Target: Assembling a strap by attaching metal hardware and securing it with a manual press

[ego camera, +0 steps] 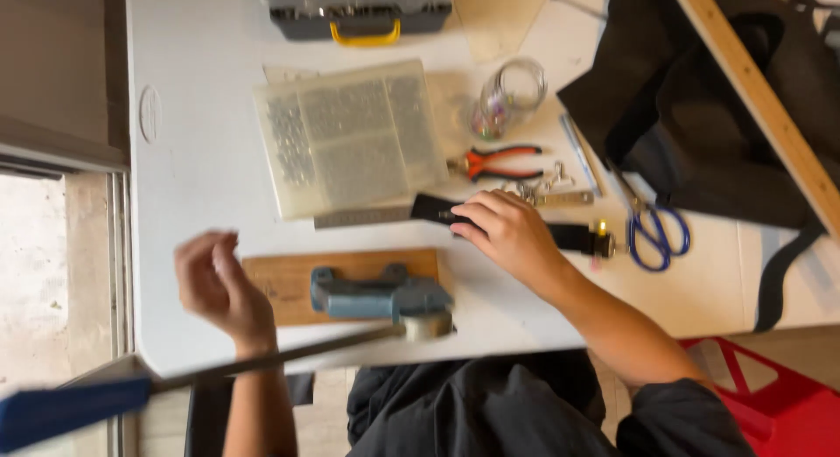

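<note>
Item 1: your right hand (507, 234), fingers curled down on a black strap (573, 237) lying flat on the white table (201, 160). The fingertips press the strap's left end; whether they pinch it, you cannot tell. The strap runs toward 3 o'clock and ends at a small metal fitting (601, 244).

Item 2: your left hand (214, 278), blurred, lifted above the table's near left corner, fingers loosely bent, holding nothing that shows.

Item 3: blue-grey press tool (376, 295) bolted on a wooden board (289, 282), just beside the left hand at its 3 o'clock. Its long lever (262, 361) slants toward 8 o'clock, past the table's near edge, ending in a blue grip (70, 409).

Item 4: clear compartment box (350, 138) of small metal parts, at 12 o'clock from the board, with a steel ruler (363, 216) along its near side.

Item 5: orange-handled pliers (499, 162), loose metal clips (542, 186) and a clear jar (512, 94), all at 12 o'clock from the right hand.

Item 6: blue-handled scissors (656, 230), at 3 o'clock from the strap, near black fabric (700, 116) crossed by a wooden strip (761, 98).

Item 7: grey case with yellow handle (363, 15), at the far edge.

Open room: bare tabletop along the left edge at 9 o'clock from the box, and between board and right forearm.
</note>
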